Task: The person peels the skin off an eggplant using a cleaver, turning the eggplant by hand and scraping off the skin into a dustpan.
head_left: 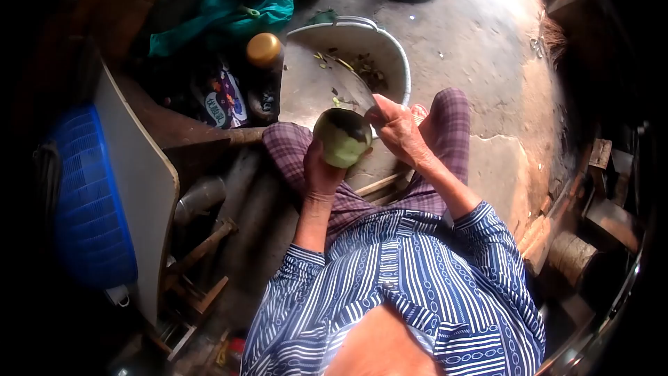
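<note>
A round green fruit or gourd (342,141), partly dark-skinned and partly pale, rests in my left hand (323,173), whose fingers wrap its lower left side. My right hand (396,129) is closed around the handle of a knife (358,87). The broad blade points up and left, above the gourd. Beyond both hands stands a white bucket (402,63) with peelings (369,69) inside it. The blade hides part of the bucket.
A jar with a gold lid (264,49), a printed package (224,101) and a green cloth (236,14) are at the upper left. A blue basket (94,195) stands behind a board (142,202) on the left. Wood pieces (572,254) lie at the right.
</note>
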`<control>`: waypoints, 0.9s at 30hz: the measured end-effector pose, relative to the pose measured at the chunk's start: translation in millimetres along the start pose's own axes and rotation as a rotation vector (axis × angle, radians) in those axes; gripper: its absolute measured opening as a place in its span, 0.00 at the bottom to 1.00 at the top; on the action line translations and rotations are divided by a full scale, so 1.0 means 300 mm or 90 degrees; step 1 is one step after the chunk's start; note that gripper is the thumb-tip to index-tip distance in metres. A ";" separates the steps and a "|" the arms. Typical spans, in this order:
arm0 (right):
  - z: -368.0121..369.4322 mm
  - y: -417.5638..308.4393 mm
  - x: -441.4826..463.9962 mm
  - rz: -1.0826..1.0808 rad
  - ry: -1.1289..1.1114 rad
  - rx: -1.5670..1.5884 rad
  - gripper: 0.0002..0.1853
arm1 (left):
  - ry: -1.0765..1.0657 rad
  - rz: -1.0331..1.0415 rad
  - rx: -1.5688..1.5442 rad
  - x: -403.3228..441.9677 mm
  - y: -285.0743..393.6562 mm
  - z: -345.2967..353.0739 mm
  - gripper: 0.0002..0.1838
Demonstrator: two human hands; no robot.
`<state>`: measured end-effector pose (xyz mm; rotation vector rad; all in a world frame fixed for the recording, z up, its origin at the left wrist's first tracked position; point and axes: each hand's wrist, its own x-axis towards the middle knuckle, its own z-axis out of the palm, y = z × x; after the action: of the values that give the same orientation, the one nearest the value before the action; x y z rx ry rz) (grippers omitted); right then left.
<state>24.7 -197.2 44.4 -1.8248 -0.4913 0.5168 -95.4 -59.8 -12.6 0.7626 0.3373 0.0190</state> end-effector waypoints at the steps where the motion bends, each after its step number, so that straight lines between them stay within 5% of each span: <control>1: -0.001 0.007 -0.003 -0.004 -0.004 0.000 0.20 | -0.031 -0.016 -0.290 0.005 -0.002 -0.001 0.37; 2: -0.001 0.012 -0.007 -0.029 0.026 -0.027 0.21 | -0.055 -0.046 -0.579 0.011 -0.004 -0.001 0.36; 5: -0.009 0.029 -0.038 -0.210 0.131 -0.300 0.25 | 0.019 -0.004 -0.627 0.010 0.031 0.029 0.36; 6: -0.012 0.031 -0.061 -0.205 0.113 -0.323 0.25 | 0.137 0.075 -0.388 0.007 0.051 0.061 0.37; 7: -0.012 0.031 -0.084 -0.197 0.098 -0.348 0.26 | 0.108 0.045 -0.550 0.004 0.054 0.044 0.35; 8: -0.006 0.020 -0.097 -0.243 0.113 -0.370 0.24 | 0.117 0.237 0.002 -0.017 0.015 0.039 0.37; 9: 0.000 0.005 -0.103 -0.277 0.121 -0.390 0.23 | 0.310 0.401 0.528 -0.037 -0.026 0.032 0.38; 11: 0.009 -0.014 -0.106 -0.298 0.106 -0.449 0.23 | 0.398 0.498 0.809 -0.052 -0.014 0.023 0.38; 14: 0.025 -0.011 -0.098 -0.316 0.100 -0.446 0.23 | 0.330 0.435 0.556 -0.045 -0.007 0.025 0.37; 16: 0.028 -0.013 -0.095 -0.316 0.097 -0.457 0.24 | 0.173 0.323 0.024 -0.041 0.003 0.025 0.36; 18: 0.029 -0.013 -0.094 -0.317 0.079 -0.443 0.24 | 0.089 0.222 -0.293 -0.042 0.007 0.029 0.35; 27: 0.033 -0.002 -0.082 -0.324 0.073 -0.456 0.25 | -0.043 -0.045 -0.927 -0.034 -0.026 0.006 0.33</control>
<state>-1.2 -203.3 44.8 -2.2630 -1.1235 -0.1442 -105.3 -68.0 -13.7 -0.6899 0.2036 0.1526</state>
